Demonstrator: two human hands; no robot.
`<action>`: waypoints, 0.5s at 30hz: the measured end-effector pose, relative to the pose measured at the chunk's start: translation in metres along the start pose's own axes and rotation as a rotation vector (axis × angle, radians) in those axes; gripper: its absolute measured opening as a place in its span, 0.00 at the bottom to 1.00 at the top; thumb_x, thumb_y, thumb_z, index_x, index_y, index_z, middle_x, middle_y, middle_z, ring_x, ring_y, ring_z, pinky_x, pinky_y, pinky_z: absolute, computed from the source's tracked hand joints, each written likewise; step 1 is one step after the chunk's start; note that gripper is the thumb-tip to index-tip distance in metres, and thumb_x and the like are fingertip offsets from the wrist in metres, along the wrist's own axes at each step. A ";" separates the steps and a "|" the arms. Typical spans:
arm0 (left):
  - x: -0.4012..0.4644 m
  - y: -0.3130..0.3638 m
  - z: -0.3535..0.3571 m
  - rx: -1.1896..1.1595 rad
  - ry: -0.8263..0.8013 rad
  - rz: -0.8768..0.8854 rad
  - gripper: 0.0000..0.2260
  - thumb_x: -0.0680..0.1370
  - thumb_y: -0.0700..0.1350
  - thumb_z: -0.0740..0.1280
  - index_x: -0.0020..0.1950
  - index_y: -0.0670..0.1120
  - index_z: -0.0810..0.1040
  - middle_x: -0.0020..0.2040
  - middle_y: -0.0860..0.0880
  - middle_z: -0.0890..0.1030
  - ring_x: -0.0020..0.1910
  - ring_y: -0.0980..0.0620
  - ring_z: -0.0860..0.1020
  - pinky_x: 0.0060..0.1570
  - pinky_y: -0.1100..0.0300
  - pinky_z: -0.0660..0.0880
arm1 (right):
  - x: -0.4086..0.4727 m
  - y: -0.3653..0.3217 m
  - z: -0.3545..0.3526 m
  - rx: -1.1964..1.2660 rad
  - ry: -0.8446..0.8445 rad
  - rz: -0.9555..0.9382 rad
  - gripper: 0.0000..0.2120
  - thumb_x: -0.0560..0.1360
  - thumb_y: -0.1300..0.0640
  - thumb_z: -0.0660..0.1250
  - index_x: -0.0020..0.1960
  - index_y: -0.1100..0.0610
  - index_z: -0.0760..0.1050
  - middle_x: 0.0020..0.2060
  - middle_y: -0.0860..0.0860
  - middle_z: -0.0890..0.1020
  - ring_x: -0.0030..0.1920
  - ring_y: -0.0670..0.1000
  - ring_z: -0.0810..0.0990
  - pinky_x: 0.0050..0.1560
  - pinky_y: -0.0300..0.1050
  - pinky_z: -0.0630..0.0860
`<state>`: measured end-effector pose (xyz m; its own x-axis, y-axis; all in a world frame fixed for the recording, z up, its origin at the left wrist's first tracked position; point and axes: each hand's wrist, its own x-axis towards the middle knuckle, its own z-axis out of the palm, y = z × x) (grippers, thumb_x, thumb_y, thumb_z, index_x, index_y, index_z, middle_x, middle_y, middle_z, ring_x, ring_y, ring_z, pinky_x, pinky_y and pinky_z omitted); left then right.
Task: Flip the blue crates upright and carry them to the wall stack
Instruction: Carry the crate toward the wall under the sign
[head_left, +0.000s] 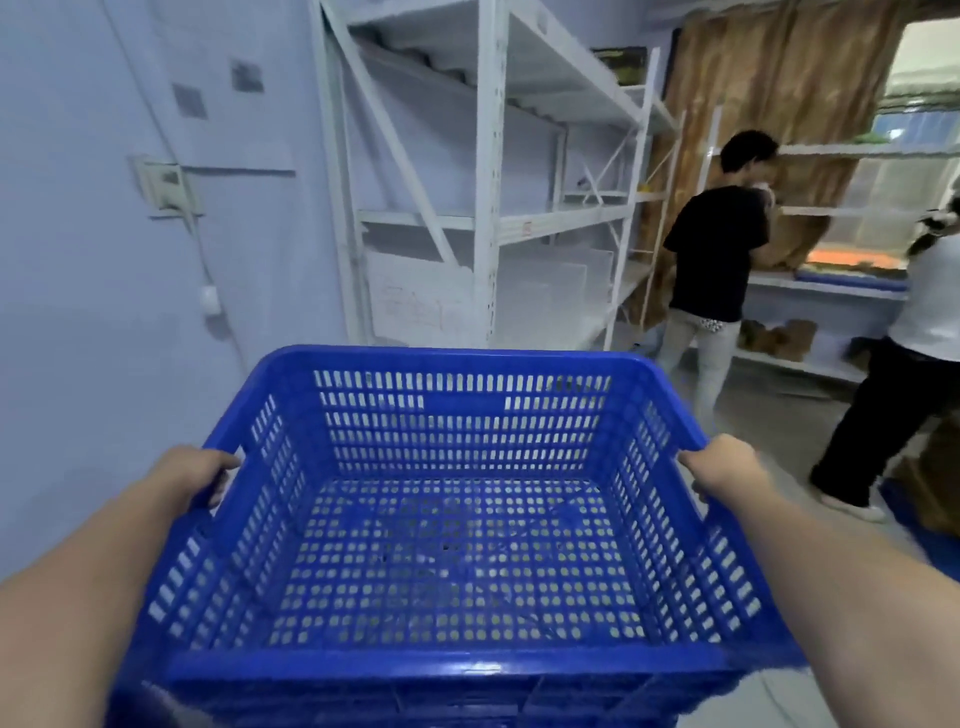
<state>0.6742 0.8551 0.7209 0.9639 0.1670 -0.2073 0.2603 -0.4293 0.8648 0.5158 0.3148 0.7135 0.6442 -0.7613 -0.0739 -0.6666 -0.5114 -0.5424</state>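
Note:
A blue perforated plastic crate (457, 519) is upright in front of me, its open top facing the camera and nothing inside it. My left hand (195, 475) grips the rim of its left side wall. My right hand (722, 467) grips the rim of its right side wall. Both forearms reach in from the bottom corners. Below the near rim, blue plastic (415, 701) shows; I cannot tell whether it is a second crate.
A pale wall (104, 260) with a socket box stands to the left. White metal shelving (488, 208) rises straight ahead. A person in a black shirt (717, 254) and another in a white top (924, 322) stand at shelves on the right.

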 end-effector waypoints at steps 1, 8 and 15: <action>-0.010 -0.009 -0.008 0.005 0.033 -0.023 0.19 0.78 0.35 0.62 0.27 0.40 0.64 0.17 0.44 0.66 0.14 0.48 0.64 0.27 0.58 0.62 | 0.002 -0.002 0.009 -0.004 -0.029 -0.022 0.18 0.71 0.49 0.64 0.38 0.64 0.80 0.30 0.57 0.84 0.34 0.56 0.83 0.46 0.49 0.81; -0.091 -0.096 -0.058 -0.070 0.243 -0.212 0.15 0.78 0.34 0.63 0.31 0.38 0.66 0.26 0.43 0.66 0.24 0.48 0.63 0.28 0.57 0.61 | -0.020 -0.041 0.062 -0.071 -0.202 -0.206 0.18 0.73 0.48 0.63 0.37 0.62 0.79 0.32 0.57 0.84 0.34 0.55 0.81 0.39 0.45 0.74; -0.178 -0.178 -0.135 -0.140 0.463 -0.374 0.13 0.78 0.36 0.63 0.33 0.39 0.66 0.28 0.43 0.65 0.25 0.48 0.62 0.29 0.57 0.61 | -0.085 -0.113 0.117 -0.136 -0.337 -0.432 0.18 0.74 0.49 0.61 0.36 0.61 0.78 0.30 0.56 0.83 0.30 0.54 0.81 0.34 0.43 0.73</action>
<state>0.4487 1.0210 0.6659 0.6764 0.6657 -0.3152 0.5362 -0.1517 0.8303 0.5802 0.4841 0.6827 0.9385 -0.3136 -0.1446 -0.3440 -0.8121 -0.4713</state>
